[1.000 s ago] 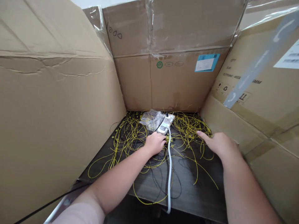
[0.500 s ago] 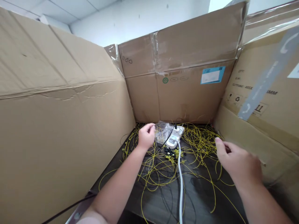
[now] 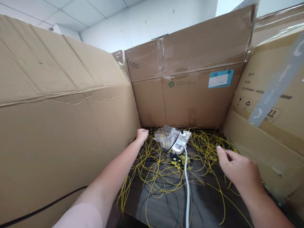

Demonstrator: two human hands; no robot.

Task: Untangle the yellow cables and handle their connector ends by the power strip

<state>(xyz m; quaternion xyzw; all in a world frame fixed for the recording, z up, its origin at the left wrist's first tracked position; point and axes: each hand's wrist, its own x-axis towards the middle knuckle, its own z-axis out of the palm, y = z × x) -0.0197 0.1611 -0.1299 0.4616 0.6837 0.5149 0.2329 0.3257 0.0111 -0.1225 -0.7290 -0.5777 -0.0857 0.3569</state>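
Observation:
My left hand (image 3: 142, 135) reaches to the far left of the dark table, its fingers closed over the yellow wires (image 3: 154, 169). Whatever it may grip is hidden. On the right, my right hand (image 3: 241, 166) is raised in front of a second tangle of yellow wires (image 3: 209, 144), thumb and fingers curled together. Anything in that pinch is too small to make out. Between the hands lie a white power strip (image 3: 178, 146) and a crumpled clear plastic bag (image 3: 165, 135). Small black and yellow pieces (image 3: 178, 158) are heaped in front of the strip.
Cardboard walls stand at the left (image 3: 71, 136), back (image 3: 190, 104) and right (image 3: 266, 136) of the dark table (image 3: 171, 202). A white cable (image 3: 187, 190) runs from the strip towards me. Thin black wires lie beneath the yellow ones. A black cord (image 3: 47, 205) crosses the lower left.
My left hand has moved left and farther back, towards the left wall. More yellow wires now lie along the table's left edge. My right hand stays curled in nearly the same place.

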